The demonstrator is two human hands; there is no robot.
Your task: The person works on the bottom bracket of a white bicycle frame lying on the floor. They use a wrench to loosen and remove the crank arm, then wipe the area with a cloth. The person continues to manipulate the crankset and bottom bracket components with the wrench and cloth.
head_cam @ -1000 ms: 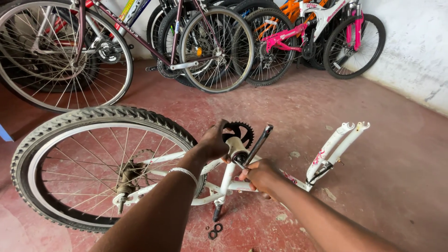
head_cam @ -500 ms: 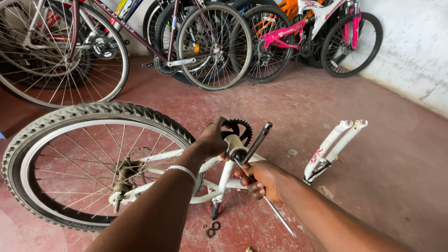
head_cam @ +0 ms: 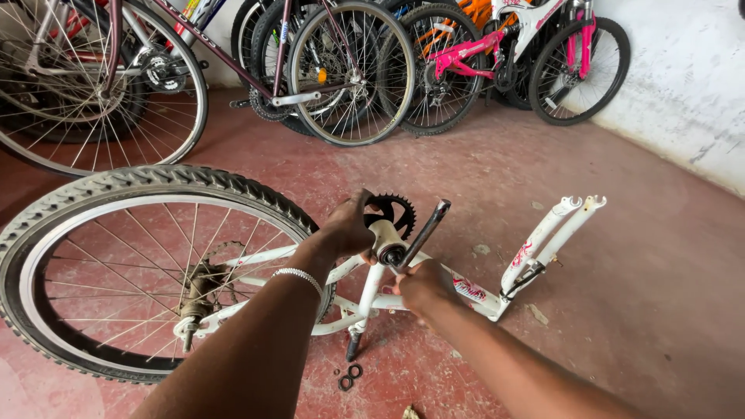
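A white bicycle frame (head_cam: 473,295) lies upside down on the red floor, with its rear wheel (head_cam: 116,186) still fitted at the left. My left hand (head_cam: 349,229) grips the bottom bracket shell (head_cam: 386,237) beside the black toothed chainring (head_cam: 397,209). Just below the shell, my right hand (head_cam: 423,287) is closed on the lower end of a dark metal bar (head_cam: 428,225), either a crank arm or a wrench. The bar slants up to the right from the bracket. The white fork (head_cam: 555,233) sticks up at the right end of the frame.
Two small black rings (head_cam: 349,376) lie on the floor under the frame. Several bicycles (head_cam: 341,70) lean in a row along the back wall, among them a pink and white one (head_cam: 535,39). A pale plastered wall (head_cam: 683,77) runs along the right.
Both hands stay at the bottom bracket with the same grips. The view has shifted a little, and the right hand has moved slightly on the bar.
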